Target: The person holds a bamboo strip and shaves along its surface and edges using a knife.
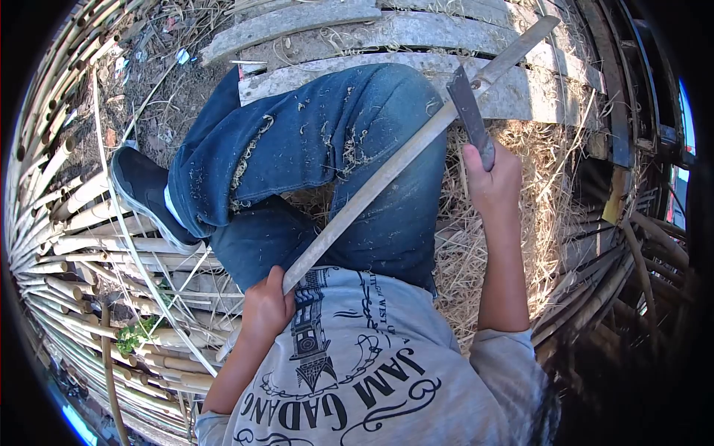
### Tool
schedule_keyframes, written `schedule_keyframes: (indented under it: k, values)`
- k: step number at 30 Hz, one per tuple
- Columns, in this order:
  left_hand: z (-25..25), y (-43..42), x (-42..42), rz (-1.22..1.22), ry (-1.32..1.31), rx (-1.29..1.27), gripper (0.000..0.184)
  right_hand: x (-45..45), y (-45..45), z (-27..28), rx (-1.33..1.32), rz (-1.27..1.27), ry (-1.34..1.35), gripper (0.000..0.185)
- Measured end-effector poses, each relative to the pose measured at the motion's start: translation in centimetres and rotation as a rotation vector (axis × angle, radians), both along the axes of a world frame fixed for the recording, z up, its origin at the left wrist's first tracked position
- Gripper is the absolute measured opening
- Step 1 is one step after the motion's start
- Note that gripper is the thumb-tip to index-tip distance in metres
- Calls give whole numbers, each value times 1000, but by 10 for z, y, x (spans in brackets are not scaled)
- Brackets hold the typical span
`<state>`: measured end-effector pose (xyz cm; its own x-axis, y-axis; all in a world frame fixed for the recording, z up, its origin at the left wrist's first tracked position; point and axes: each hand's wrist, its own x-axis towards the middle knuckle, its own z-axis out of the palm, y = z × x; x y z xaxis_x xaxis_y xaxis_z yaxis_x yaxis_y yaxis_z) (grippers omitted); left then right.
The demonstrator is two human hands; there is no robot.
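Observation:
A long, pale bamboo strip [372,186] runs diagonally over my jeans, from my lap up to the far right. My left hand [268,306] is closed around its near end, close to my waist. In my right hand [494,178] is a dark-bladed knife [468,111], gripped at its lower end. The blade points up and crosses the strip near its far end, beside my knee; whether it touches the strip I cannot tell. Thin shavings cling to the jeans [297,134].
Weathered planks [401,33] lie ahead of my knees. Curly bamboo shavings [543,186] cover the ground at right. Many bamboo poles [67,267] are stacked along the left side, with a long thin strip [123,208] lying over them. More poles [595,286] lean at the right.

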<state>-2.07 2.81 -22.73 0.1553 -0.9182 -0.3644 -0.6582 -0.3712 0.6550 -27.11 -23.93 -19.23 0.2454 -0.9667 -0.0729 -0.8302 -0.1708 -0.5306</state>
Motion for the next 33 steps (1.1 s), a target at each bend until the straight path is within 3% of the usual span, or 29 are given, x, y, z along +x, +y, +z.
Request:
schedule_keyframes:
  k: [3,6,10,12,13,17,20,22,23,24,28,33]
  values:
    - [-3,-1,-2,25,62,10,10,10,-6,16,102,1,-29,56]
    - [-4,-2,-1,28,82,12,10,33,33,13,105,418,159,59]
    - [-1,1,-2,30,75,14,9,20,4,6,-29,351,119,61]
    - [-2,-1,-2,12,57,-29,8,-1,-24,6,41,-78,-5,65]
    - [-3,-2,-1,1,60,-43,8,0,-20,9,27,-88,-3,65]
    - [-5,-2,-3,26,79,-3,7,26,39,2,30,502,121,69]
    - [-7,-3,-3,31,70,21,7,17,19,2,-23,355,125,68]
    - [-3,-1,-2,37,60,45,7,4,-10,11,95,-13,-59,55]
    - [-1,-3,-3,39,54,29,7,-2,-16,14,100,-27,-31,53]
    - [0,-4,-3,42,46,7,7,-4,-20,15,100,-39,-4,50]
    - [-3,-8,-3,52,91,19,8,25,30,8,109,389,135,66]
    - [0,-22,0,20,264,95,12,28,27,7,115,317,41,66]
